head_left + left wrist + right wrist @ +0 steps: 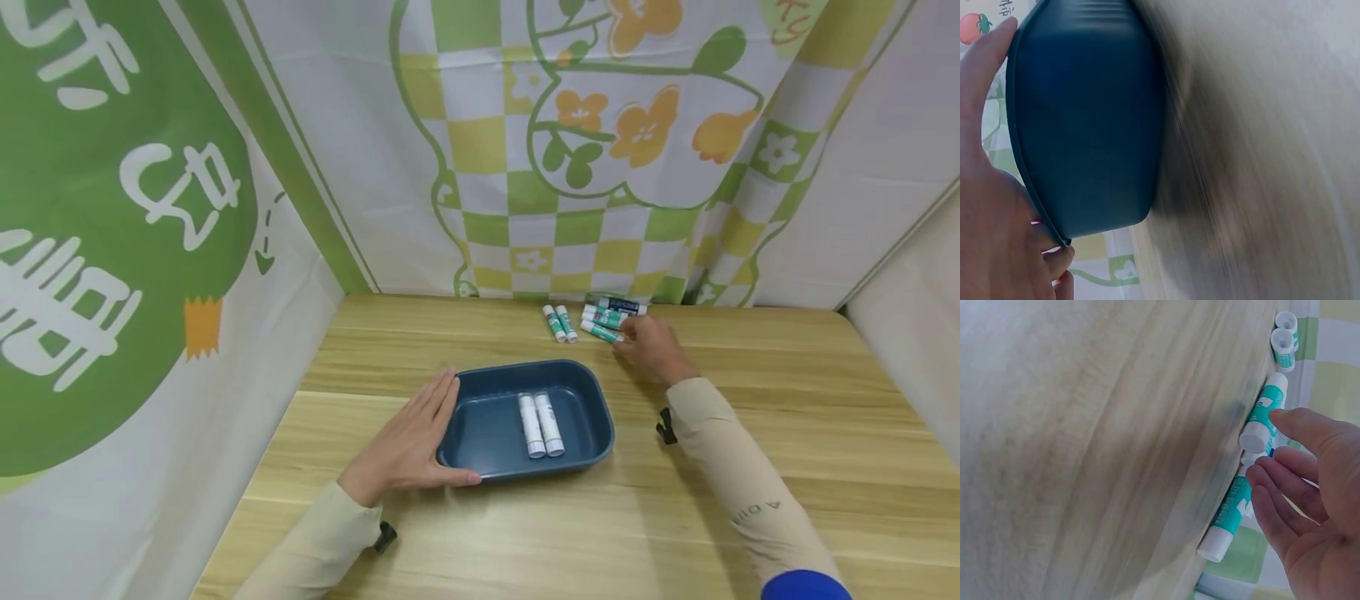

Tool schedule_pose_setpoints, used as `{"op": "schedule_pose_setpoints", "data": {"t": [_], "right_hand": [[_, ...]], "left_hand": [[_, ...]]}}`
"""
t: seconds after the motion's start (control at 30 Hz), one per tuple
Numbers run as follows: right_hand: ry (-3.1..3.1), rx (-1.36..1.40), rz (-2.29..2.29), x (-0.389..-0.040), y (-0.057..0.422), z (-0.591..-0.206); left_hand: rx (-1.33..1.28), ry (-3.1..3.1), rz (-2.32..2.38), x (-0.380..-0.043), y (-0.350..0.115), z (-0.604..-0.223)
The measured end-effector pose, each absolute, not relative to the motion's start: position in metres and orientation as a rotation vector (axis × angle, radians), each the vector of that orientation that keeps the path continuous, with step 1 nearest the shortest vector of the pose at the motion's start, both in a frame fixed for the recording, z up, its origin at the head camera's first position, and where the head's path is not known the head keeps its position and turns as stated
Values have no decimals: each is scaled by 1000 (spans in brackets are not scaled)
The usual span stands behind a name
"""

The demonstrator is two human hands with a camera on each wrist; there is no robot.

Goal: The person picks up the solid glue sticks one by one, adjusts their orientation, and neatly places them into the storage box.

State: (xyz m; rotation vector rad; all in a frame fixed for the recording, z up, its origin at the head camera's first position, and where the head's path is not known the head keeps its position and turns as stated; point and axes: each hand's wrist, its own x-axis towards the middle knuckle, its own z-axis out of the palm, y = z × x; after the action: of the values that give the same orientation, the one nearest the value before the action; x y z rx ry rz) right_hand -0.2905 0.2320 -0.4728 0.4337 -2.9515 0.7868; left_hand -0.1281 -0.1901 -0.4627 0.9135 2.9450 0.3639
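Squaring up to the nearest stick

Your right hand (654,348) is hovering at the near green-labelled stick (1263,411), thumb and fingers standing apart — whether a fingertip is touching it, I cannot tell. That stick is lying on the worktop (765,383), in front of the dark-blue-labelled stick (624,307). You would do well to be closing thumb and forefinger squarely across its barrel, as a round stick could be rolling into its neighbours. A pair of green-labelled sticks (554,323) is lying just left.

Your left hand (405,442) is spanning the left end of the blue tray (487,433), fingers lying straight, thumb spread along the near edge — light pressure should be enough. Two white sticks (530,425) are resting inside.
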Motion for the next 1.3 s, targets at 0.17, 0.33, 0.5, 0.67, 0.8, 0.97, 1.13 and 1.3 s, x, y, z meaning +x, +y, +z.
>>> {"op": "schedule_pose_setpoints", "data": {"t": [0.17, 0.33, 0.5, 0.67, 0.8, 0.97, 1.13, 1.3], "right_hand": [[-2927, 435, 764, -298, 231, -481], [-2934, 414, 741, -300, 229, -484], [-2932, 398, 764, -302, 230, -486], [-2960, 392, 775, -302, 230, -486], [-2977, 395, 799, -300, 230, -482], [-2970, 413, 830, -297, 232, -477], [-2947, 423, 827, -293, 236, -472], [-2928, 424, 805, -289, 238, -467]], "left_hand": [[921, 2921, 382, -130, -192, -463], [925, 2900, 424, -132, -193, -463], [921, 2894, 426, -133, -193, -463], [914, 2893, 418, -133, -193, -465], [921, 2896, 428, -132, -194, -464], [920, 2897, 434, -131, -193, -462], [921, 2898, 430, -131, -193, -463], [925, 2906, 440, -131, -193, -463]]}}
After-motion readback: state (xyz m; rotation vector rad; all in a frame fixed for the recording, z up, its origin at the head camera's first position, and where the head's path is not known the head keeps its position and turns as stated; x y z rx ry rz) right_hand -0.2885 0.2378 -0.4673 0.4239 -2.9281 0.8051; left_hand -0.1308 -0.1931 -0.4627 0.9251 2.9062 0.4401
